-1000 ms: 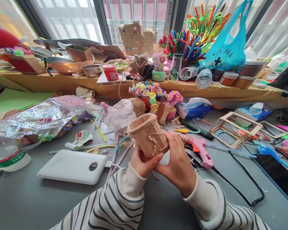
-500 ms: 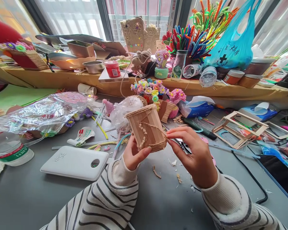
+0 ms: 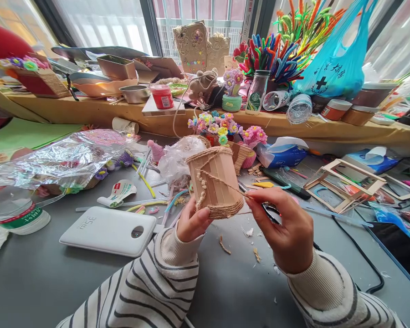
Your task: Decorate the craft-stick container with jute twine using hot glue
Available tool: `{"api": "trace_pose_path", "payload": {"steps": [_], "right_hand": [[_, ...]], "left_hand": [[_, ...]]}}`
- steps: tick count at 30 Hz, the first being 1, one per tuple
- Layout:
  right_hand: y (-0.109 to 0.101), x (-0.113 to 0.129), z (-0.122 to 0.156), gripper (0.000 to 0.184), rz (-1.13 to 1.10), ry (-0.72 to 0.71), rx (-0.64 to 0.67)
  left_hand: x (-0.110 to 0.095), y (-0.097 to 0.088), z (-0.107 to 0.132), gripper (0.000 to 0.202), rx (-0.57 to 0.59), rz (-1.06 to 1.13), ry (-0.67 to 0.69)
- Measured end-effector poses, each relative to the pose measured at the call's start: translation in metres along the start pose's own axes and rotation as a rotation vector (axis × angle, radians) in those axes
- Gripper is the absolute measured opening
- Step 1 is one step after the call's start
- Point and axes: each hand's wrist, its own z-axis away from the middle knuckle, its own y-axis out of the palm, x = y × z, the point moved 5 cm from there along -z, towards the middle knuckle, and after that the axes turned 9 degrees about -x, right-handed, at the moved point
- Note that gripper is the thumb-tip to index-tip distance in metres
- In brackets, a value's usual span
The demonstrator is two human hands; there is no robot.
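My left hand point(image 3: 191, 223) is wrapped around the lower left side of a small container made of flat wooden sticks point(image 3: 217, 191), held tilted above the table. Twine bands run along its top and bottom edges, and a knotted twine strip point(image 3: 202, 191) lies down its left side. A loose strand of twine point(image 3: 227, 183) crosses the front and ends at my right hand point(image 3: 285, 223), whose thumb and index finger pinch it. Partly hidden behind that hand, scissors point(image 3: 272, 212) rest on the table.
On the left lie a white power bank point(image 3: 107, 232) and a plastic bottle point(image 3: 23, 216). At right are a wooden stick frame point(image 3: 345, 182) and a black cable point(image 3: 357, 257). Twine scraps point(image 3: 224, 245) lie below my hands. A crowded shelf point(image 3: 157, 123) runs along the back.
The container has turned slightly and shifted a little right. My right hand has moved slightly right and down, pulling the twine strand straighter.
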Motion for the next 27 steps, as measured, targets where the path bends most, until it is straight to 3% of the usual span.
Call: {"api": "trace_pose_path", "payload": {"steps": [13, 22, 27], "right_hand": [[0.0035, 0.002, 0.0051, 0.032, -0.029, -0.075, 0.02], [0.0026, 0.0028, 0.0061, 0.029, 0.006, -0.154, -0.023], [0.0042, 0.001, 0.0057, 0.026, 0.011, -0.141, -0.023]], "left_hand": [[0.0008, -0.003, 0.0037, 0.061, 0.0, 0.02, 0.009], [-0.0017, 0.0024, 0.0018, 0.056, 0.113, 0.036, 0.088], [-0.0031, -0.0008, 0.0004, 0.053, 0.043, -0.049, 0.143]]}}
